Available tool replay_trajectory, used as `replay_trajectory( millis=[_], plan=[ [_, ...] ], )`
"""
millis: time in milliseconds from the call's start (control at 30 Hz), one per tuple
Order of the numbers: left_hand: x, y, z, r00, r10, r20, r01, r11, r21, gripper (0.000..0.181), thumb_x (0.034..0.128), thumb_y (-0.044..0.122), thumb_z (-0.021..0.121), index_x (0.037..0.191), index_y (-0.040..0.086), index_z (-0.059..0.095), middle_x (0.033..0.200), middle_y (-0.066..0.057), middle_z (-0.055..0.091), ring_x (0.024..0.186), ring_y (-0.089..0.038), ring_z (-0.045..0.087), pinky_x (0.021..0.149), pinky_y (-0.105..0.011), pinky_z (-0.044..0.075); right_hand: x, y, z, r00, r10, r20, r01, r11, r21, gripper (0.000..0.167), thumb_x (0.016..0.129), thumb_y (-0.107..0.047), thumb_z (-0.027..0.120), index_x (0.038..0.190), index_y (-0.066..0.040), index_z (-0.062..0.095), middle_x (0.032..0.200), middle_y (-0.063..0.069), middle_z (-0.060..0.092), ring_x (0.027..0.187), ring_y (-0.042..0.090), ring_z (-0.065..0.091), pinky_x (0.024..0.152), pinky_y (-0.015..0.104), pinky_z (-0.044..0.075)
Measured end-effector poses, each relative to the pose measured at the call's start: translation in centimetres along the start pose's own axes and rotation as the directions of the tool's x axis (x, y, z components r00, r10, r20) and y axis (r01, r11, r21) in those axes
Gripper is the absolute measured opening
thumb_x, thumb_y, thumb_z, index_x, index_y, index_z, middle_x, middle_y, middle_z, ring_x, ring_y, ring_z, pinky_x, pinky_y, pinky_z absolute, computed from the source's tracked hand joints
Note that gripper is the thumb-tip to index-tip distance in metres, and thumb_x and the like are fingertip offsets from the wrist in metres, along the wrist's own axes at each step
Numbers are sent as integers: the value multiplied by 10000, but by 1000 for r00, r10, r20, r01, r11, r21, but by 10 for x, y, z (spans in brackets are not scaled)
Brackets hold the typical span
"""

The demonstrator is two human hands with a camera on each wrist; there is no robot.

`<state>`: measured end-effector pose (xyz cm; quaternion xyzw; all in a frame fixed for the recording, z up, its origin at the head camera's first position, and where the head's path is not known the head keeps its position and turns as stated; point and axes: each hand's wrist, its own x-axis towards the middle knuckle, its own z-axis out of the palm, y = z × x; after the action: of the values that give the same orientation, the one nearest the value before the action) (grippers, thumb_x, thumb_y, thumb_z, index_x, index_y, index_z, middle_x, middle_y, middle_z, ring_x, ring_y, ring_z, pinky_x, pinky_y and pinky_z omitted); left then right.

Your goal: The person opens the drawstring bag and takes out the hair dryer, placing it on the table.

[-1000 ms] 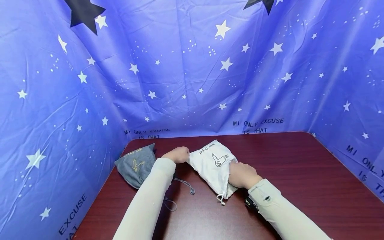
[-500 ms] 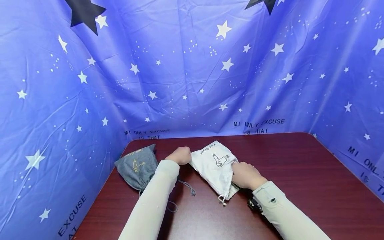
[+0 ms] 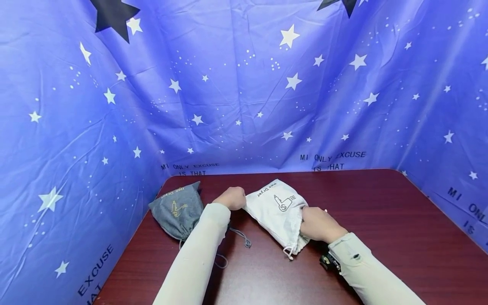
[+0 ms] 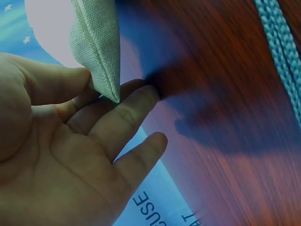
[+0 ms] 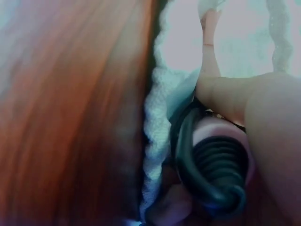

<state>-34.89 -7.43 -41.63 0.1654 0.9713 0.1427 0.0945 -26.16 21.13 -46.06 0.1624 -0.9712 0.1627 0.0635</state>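
My head view forward and down over the table (image 3: 381, 216), left wrist view close on the left hand (image 4: 75, 143), right wrist view close at the white bag (image 3: 271, 215), shared by all

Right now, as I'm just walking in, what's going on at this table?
A person has both hands on a white drawstring bag printed "Hair Dryer". The left hand pinches one corner of its closed end, while the right hand is at the open mouth, beside a pink part with a black cord. How it grips that is partly hidden. A gray bag lies on the table, left of the white one.
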Motion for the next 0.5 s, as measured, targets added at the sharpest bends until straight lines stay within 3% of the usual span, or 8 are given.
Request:
replay_trajectory(
  millis=[333,500],
  plan=[
    [0,1,0,1000,8,-13,-8,1000,29,163,928,65,516,859,91,662,859,-30,647,766,-193,547,779,-327,492,0,7,2,1000,16,-17,-16,1000,10,158,886,-194,644,754,-138,577,725,41,637,686,187,602,716,531,541],
    [1,0,-1,1000,-24,-6,24,1000,-6,162,959,80,512,873,89,650,865,-41,636,765,-204,543,781,-337,480,1,10,3,1000,6,-16,-6,1000,8,140,908,-155,606,772,-126,587,723,34,627,688,179,611,677,485,533]
  ],
)
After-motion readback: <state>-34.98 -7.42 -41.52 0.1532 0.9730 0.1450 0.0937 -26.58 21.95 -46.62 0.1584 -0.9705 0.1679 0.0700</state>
